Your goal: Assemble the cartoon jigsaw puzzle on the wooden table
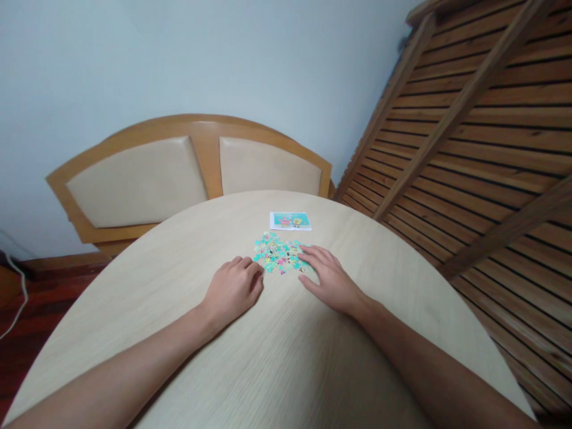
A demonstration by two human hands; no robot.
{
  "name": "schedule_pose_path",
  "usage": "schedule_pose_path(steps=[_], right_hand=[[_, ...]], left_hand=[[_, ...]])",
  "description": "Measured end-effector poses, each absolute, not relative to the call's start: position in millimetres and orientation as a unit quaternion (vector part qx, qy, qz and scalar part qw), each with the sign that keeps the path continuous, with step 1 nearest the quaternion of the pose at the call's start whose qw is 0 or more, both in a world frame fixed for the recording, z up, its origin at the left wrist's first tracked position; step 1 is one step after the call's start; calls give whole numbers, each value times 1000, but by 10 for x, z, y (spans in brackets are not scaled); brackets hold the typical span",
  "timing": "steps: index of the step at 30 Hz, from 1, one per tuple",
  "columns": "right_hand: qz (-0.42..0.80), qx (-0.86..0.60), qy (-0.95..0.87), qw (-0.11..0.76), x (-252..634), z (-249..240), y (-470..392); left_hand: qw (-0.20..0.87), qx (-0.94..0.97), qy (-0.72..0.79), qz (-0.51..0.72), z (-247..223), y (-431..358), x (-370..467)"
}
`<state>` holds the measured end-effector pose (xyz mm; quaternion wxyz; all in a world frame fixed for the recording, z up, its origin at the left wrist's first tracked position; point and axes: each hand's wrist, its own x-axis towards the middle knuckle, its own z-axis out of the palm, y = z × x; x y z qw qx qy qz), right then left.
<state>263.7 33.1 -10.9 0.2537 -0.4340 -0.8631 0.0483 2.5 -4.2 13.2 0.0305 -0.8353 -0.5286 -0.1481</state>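
A loose heap of small jigsaw puzzle pieces (279, 253), mostly turquoise with bits of pink, yellow and black, lies on the round table. My left hand (236, 281) rests at the heap's left edge with its fingers curled in; the inside of the grip is hidden from view. Over the right edge of the heap, my right hand (328, 275) lies palm down, fingers stretched out and thumb apart, its fingertips covering some pieces. Just behind the heap is a picture card (290, 221) showing a pink and a yellow cartoon figure on turquoise.
The pale wood-grain table (187, 244) has a curved far edge. Behind it stands a wooden headboard (205, 134) with cream panels against a light wall. A slatted wooden frame (473, 137) leans at the right. A white cable (23, 292) hangs at the far left.
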Motion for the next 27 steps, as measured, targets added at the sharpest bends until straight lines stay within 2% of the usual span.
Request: schedule_pose_path(steps=[8,16,20,27], right_hand=[[77,-357,-903,225,2515,-3,190],[109,-317,-926,175,2540,3,192],[113,-297,-927,198,2533,16,191],[99,-266,-927,246,2517,35,201]], left_hand=[[30,-854,-490,-172,140,-129,95],[73,-871,-477,-98,167,-225,178],[30,-911,-396,-109,187,-319,252],[-79,-890,-374,-247,111,-175,139]])
